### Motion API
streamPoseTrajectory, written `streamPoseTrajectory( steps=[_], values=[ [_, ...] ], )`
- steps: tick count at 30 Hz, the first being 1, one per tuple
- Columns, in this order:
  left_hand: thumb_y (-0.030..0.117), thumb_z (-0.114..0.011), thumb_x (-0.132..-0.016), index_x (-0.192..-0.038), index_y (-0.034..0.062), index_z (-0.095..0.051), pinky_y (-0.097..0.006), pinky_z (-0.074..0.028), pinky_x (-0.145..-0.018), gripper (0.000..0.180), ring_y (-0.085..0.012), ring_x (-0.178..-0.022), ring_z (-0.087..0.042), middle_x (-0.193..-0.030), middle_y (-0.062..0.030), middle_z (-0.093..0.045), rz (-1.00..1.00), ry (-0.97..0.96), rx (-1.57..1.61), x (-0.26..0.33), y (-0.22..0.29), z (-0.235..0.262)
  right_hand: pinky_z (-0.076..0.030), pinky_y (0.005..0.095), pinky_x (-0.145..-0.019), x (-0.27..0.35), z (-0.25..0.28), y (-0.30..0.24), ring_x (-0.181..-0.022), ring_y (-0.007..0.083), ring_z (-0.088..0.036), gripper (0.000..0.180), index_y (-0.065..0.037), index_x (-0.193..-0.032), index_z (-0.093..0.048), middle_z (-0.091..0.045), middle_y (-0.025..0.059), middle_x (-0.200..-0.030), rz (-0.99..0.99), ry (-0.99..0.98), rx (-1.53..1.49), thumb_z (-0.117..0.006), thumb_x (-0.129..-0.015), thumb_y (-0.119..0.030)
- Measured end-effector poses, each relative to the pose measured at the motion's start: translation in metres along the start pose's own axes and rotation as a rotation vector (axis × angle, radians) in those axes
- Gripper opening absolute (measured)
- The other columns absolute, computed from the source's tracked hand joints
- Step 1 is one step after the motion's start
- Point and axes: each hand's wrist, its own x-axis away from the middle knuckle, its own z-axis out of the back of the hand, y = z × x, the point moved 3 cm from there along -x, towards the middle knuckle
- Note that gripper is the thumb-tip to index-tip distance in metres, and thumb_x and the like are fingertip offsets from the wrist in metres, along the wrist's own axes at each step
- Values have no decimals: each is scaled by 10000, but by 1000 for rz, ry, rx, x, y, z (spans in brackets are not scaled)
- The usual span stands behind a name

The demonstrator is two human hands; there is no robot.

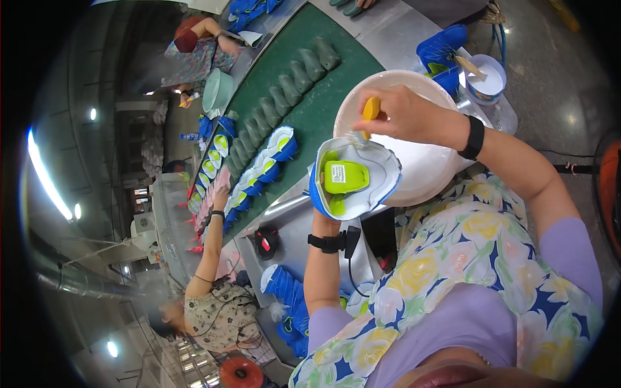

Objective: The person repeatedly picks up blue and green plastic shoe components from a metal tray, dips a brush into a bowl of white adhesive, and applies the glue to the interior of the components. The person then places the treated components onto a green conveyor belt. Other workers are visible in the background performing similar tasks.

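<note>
In front of me a blue shoe upper (381, 191) with a pale inner face and a lime-green insert tilts its opening toward me. A white printed label (338, 172) lies on the insert. My left hand (325, 218) supports the upper from beneath, its fingers mostly hidden behind it. My right hand (402, 113) is closed round the yellow handle of a small brush (370, 110). The brush's tip points down at the upper's far rim; whether it touches is hard to make out. Both hold their things over the near left side of a large pale basin (424, 184).
Beyond runs a green conveyor belt (343, 84) with a row of dark grey shoe lasts (278, 101) and a row of blue uppers (266, 169). At right stands a white tub (486, 81) with a brush. More uppers (291, 301) lie in a bin. A co-worker (220, 310) reaches over the belt.
</note>
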Motion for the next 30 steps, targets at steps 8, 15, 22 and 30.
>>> streamPoseTrajectory(
  steps=[8,15,22,30],
  values=[
    [274,-501,-982,-1320,104,-484,-376,-523,-756,379,-230,-984,-628,-1138,-85,-635,-260,206,-585,-29,20,80,-492,250,-512,4,14,23,-544,129,-616,341,38,-866,-605,-647,91,-668,-495,56,-159,-728,-840,-279],
    [68,-507,-961,-1230,154,-497,-310,-499,-663,282,-188,-879,-599,-1136,-58,-591,-119,400,-240,-134,38,168,-512,222,-541,25,21,52,-605,100,-627,226,13,-909,-589,-639,59,-753,-677,116,-288,-728,-854,-156],
    [-125,-381,-826,-1405,32,-429,-341,-492,-934,603,-254,-1127,-579,-1292,-178,-552,-132,685,-419,-232,27,255,-504,215,-520,40,18,71,-589,99,-619,175,-12,-882,-564,-632,55,-757,-842,87,-241,-696,-870,-127],
    [-87,-456,-836,-1480,126,-283,-348,-558,-660,701,-235,-828,-616,-1183,-180,-529,-94,946,-648,-190,48,315,-508,208,-525,32,-4,79,-590,110,-630,162,-35,-908,-542,-639,75,-781,-815,-16,-308,-668,-894,-137]
  ],
)
